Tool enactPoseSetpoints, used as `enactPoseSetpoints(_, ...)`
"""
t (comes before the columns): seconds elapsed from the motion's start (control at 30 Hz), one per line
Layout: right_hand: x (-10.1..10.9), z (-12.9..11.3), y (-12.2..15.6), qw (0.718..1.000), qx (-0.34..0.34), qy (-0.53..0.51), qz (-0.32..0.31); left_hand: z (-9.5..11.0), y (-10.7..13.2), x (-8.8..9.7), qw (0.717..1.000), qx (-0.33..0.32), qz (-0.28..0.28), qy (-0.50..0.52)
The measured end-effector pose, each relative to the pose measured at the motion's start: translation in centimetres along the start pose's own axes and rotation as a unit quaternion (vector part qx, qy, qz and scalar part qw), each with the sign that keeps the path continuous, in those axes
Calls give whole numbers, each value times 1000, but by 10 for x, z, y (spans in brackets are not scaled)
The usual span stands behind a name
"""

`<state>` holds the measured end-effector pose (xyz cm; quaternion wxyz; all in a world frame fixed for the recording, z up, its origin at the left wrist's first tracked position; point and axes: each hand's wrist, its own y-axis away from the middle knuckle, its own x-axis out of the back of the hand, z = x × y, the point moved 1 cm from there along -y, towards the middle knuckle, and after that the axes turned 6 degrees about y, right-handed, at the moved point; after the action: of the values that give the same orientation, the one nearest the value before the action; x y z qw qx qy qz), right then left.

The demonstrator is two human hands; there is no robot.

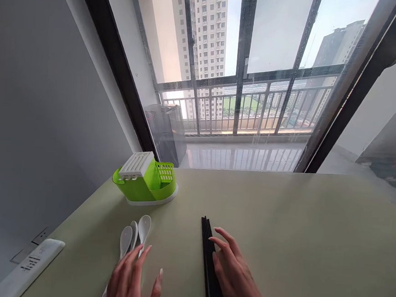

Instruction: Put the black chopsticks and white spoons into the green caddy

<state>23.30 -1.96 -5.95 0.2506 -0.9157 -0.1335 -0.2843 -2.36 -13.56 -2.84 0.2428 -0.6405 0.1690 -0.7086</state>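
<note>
Several white spoons [144, 226] lie side by side on the left half of the table, bowls pointing away from me. Over their handles is my left hand [129, 278], fingers apart and thumb spread; the handles are mostly hidden under it. A bundle of black chopsticks [206, 250] lies lengthwise near the middle of the table. My right hand [232, 272] rests at the right side of the chopsticks, its fingers bent loosely and apart, with nothing gripped between them. Whether it touches the chopsticks I cannot tell.
A bright green utensil holder [136, 190] with a white slotted top stands at the table's back left. At the left edge lies a long white object [29, 265] with printed text. The pale green table [297, 229] reaches a glass door and balcony behind.
</note>
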Motion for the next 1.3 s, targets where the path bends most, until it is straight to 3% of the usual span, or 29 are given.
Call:
enactPoseSetpoints(0.1, 2, 3, 0, 998, -40, -38, 2, -26, -11, 2, 996, 71, 1, -61)
enactPoseSetpoints(0.3, 2, 3, 1, 998, -54, -40, 20, -59, -17, -13, 986, 123, -40, -106)
enactPoseSetpoints(0.67, 0, 7, 1, 999, -43, -29, 9, -39, -27, -17, 977, 157, -38, -137)
enactPoseSetpoints(0.9, 1, 4, 0, 998, -46, -41, 1, -52, -24, -29, 989, 95, -54, -99)
enactPoseSetpoints(1.3, 4, 0, 0, 997, -54, -52, -11, -66, -18, -18, 991, 82, -68, -85)
